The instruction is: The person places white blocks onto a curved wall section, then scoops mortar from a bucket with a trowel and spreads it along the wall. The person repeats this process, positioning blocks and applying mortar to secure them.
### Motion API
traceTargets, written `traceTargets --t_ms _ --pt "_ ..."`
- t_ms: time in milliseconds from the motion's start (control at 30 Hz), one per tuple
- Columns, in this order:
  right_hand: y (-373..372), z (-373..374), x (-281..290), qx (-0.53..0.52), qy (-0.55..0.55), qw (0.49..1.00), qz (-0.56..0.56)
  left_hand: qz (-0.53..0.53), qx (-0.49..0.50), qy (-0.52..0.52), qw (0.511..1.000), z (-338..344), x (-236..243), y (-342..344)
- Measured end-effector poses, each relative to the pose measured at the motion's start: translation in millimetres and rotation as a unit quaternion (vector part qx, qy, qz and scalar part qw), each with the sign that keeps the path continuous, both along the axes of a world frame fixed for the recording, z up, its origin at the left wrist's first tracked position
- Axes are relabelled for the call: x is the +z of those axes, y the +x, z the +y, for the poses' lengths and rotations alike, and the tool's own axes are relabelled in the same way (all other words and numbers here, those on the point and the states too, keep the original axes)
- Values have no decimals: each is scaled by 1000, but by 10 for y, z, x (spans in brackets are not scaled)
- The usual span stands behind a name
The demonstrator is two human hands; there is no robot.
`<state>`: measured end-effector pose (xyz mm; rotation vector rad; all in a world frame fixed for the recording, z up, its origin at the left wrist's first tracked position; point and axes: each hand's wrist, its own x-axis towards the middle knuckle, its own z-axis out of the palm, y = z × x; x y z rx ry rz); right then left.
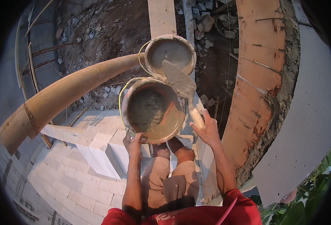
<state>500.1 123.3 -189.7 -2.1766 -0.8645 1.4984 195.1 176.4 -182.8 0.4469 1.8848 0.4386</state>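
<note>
My left hand is closed on the near rim of a bucket that has a yellow handle. Grey mortar lies inside it, heaped toward the left wall. In my right hand is the wooden grip of a trowel, its pointed blade smeared with mortar and angled up to the left. The blade reaches over the near edge of a second bucket, which stands just beyond the first and contains smooth, wet grey mix.
A thick bamboo pole runs left from the far bucket. Stacked pale blocks stand at lower left. Wooden formwork edged with rough mortar rises along the right. A plank extends away above rubble-strewn ground far below.
</note>
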Motion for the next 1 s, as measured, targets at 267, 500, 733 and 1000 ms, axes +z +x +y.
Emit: traceTargets --t_ms 267,500,733,1000 --pt "-412 -878 1248 123 103 976 -145 -41 -110 55 992 90 1058 305" --pt "-523 -1544 2774 81 111 966 -218 -33 -261 107 959 -88 2549 561" --pt "-402 -2227 4556 82 35 956 -278 -132 -376 354 846 -515 3912 969" --pt "-296 -2727 5578 20 45 938 -343 -230 -449 269 820 -980 5005 948"
